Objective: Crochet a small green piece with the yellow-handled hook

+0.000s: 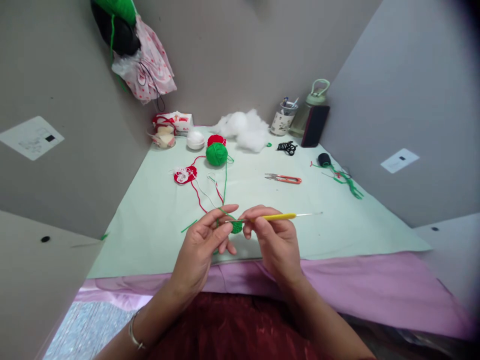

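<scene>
Between my hands is a small green crochet piece (236, 227), pinched by the thumb and fingers of my left hand (204, 240). Green yarn runs over the raised left index finger and back to a green yarn ball (216, 154). My right hand (275, 240) grips a crochet hook (279, 217) by its yellow handle, pen-like. The hook's metal tip reaches left to the green piece, near the left thumb; whether it sits inside a stitch I cannot tell. A cut green strand (189, 226) lies on the table left of my fingers.
Orange thread snips (283, 178) lie beyond my right hand. Farther back are white stuffing (247, 132), a black claw clip (287, 147), a pen cup (284, 120), a phone (315, 126) and a bottle. A red piece with white yarn (185, 174) lies left.
</scene>
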Available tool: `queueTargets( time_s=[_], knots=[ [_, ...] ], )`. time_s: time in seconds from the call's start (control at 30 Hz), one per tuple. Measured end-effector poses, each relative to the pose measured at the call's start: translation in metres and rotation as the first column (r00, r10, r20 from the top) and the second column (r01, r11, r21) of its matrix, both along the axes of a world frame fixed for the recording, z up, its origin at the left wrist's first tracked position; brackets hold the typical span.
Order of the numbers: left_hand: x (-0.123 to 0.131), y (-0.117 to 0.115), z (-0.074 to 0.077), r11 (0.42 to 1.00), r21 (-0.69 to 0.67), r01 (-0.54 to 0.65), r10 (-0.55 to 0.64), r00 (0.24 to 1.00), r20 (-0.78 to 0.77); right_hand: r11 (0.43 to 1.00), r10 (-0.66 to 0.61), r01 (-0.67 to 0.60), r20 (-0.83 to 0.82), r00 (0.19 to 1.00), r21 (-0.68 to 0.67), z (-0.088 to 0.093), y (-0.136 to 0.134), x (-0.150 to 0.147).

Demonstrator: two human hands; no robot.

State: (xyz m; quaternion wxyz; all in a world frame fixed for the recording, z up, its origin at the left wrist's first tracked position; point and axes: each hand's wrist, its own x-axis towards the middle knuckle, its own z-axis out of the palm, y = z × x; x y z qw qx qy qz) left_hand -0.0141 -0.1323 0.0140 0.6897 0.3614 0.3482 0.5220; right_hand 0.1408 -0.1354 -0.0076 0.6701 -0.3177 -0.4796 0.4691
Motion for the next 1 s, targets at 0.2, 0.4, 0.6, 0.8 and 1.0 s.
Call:
queueTargets(
  time_s=[0.2, 0.4, 0.6, 0.8, 1.0],
  knots=[
    [-0.002, 0.0, 0.001, 1.0, -0.005, -0.01, 0.009, 0.999, -0.035, 0.994, 0.062, -0.074, -0.149, 0.987, -0.083, 0.009, 0.001, 0.001],
    [-0.004, 0.0, -0.002, 1.0, 0.017, -0.01, 0.012, 0.997, -0.079, 0.999, 0.0, -0.004, 0.076, 0.997, 0.048, 0.005, -0.008, 0.008],
    [-0.007, -0.002, -0.009, 0.991, 0.123, -0.044, 0.067, 0.981, -0.182, 0.937, -0.211, 0.063, 0.412, 0.886, 0.345, 0.006, -0.016, 0.012],
    [-0.001, -0.005, -0.006, 0.983, 0.147, -0.111, 0.143, 0.962, -0.232, 0.849, -0.37, 0.053, 0.521, 0.769, 0.525, 0.005, -0.012, 0.009],
    [0.003, -0.004, -0.002, 0.995, -0.098, -0.005, 0.009, 0.999, 0.036, 0.771, -0.531, 0.024, 0.621, 0.577, 0.637, -0.007, -0.012, 0.009]
  ],
)
